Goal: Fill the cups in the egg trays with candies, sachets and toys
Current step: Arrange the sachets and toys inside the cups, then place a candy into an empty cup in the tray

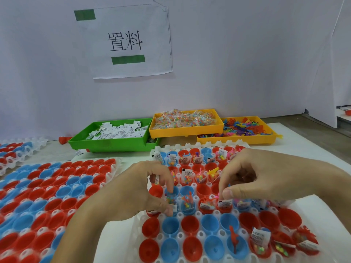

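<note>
Two hands are held low over the near egg tray (190,215), a translucent white tray of red and blue cups. The left hand (140,190) is curled, its fingertips (170,188) dipped into a blue cup (171,198) in the middle row, where a small candy packet (171,200) is pinched between finger and thumb. The right hand (266,177) is curled over the same row, and a white sachet (225,203) is pinched at the rim of a red cup (224,205); what else lies in its palm cannot be told. The far rows of this tray are seen already loaded with packets, sachets and toys, partly hidden behind both hands, while several cups in the two nearest rows hold nothing or only a single item, such as a red toy (234,240). A second tray (53,192) of unfilled cups lies just beside it on the left, and a third (20,150) is seen further back. Against the wall, a green bin (114,143) of white sachets, a yellow bin (186,130) of candy packets and another yellow bin (237,139) of coloured toys are lined up. A paper sign (125,42) is taped above them.
</note>
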